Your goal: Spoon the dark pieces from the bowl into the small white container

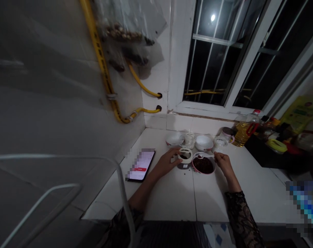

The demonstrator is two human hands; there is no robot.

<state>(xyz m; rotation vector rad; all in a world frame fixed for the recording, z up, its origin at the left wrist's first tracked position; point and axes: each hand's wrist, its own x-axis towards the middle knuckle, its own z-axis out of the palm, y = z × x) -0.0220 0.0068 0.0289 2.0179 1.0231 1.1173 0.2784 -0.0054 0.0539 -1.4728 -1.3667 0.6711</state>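
My left hand (169, 159) is wrapped round a small open jar (184, 157) with a white rim and dark contents, standing on the white tiled counter (172, 196). My right hand (223, 162) pinches the handle of a white spoon (206, 156) whose bowl rests over a pink bowl (203, 165) of dark red grains, just right of the jar. A few dark grains lie on the counter below the jar.
A lit phone (141, 165) lies left of my left hand. Two white bowls (204, 142) and small lidded jars (220, 142) stand behind. An oil bottle (245, 131), a dark tray and packets crowd the right. A white metal rail (120, 186) crosses the near left.
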